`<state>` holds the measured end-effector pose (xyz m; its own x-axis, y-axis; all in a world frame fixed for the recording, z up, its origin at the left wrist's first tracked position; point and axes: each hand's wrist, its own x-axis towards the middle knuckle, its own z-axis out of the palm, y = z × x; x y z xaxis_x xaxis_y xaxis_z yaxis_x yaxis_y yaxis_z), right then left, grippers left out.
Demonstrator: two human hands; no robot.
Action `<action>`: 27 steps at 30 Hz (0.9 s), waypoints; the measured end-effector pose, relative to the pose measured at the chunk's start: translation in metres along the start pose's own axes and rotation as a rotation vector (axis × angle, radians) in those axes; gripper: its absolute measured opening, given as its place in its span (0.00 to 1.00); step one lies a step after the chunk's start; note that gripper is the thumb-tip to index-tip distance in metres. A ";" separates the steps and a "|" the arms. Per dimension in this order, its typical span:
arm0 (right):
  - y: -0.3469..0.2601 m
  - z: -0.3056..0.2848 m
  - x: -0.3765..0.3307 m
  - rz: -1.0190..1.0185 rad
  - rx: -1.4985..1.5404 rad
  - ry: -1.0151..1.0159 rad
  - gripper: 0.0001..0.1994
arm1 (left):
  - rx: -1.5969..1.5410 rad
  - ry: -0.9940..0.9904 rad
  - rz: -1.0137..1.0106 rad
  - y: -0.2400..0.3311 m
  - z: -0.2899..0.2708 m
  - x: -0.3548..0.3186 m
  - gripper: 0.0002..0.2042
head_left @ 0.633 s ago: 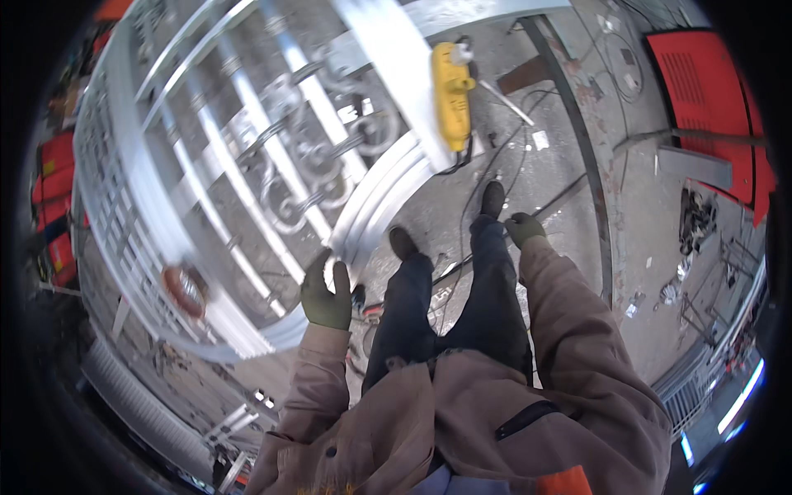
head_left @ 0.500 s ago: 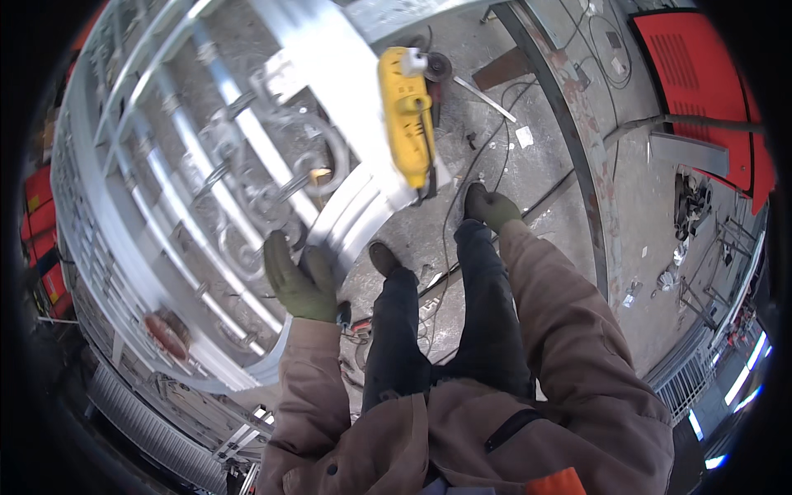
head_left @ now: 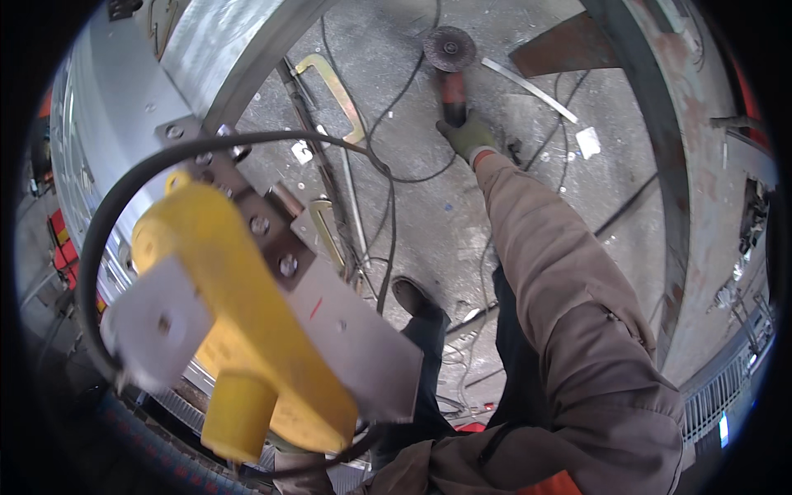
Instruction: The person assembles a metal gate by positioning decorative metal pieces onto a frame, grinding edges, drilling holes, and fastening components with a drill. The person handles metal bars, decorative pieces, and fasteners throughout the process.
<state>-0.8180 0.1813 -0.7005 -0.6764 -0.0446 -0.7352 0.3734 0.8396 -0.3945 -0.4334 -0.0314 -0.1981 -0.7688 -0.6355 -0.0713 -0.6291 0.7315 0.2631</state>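
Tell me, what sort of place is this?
Probably a metalworking shop: the gloved right hand holds a disc grinder, with a rusty metal plate beyond and cables trailing across the floor.

Grinder [head_left: 453, 88] (ahead) left of metal strip [head_left: 529, 86]

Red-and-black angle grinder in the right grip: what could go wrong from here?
The round dark disc on the red-and-black angle grinder might nick the thin black floor cable, close by in this view, if spinning.
The dark left shoe stands near more black cabling, so a step could trip.
The thick black cable arching past the bulky yellow tool could snag; what supports the tool is hidden.
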 end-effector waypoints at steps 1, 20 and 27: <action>0.000 0.006 0.019 0.022 0.026 -0.004 0.55 | -0.004 -0.006 0.015 0.001 0.004 0.004 0.39; 0.124 -0.155 -0.370 0.099 1.100 -0.439 0.24 | -0.087 0.252 0.160 -0.020 -0.036 -0.018 0.36; 0.086 -0.263 -0.657 -0.040 1.052 -0.173 0.33 | -0.394 0.185 0.317 0.019 -0.088 -0.062 0.29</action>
<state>-0.5078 0.4254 -0.1065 -0.6315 -0.2074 -0.7471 0.7695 -0.0499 -0.6366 -0.3874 -0.0001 -0.1043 -0.8588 -0.4571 0.2315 -0.2509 0.7691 0.5878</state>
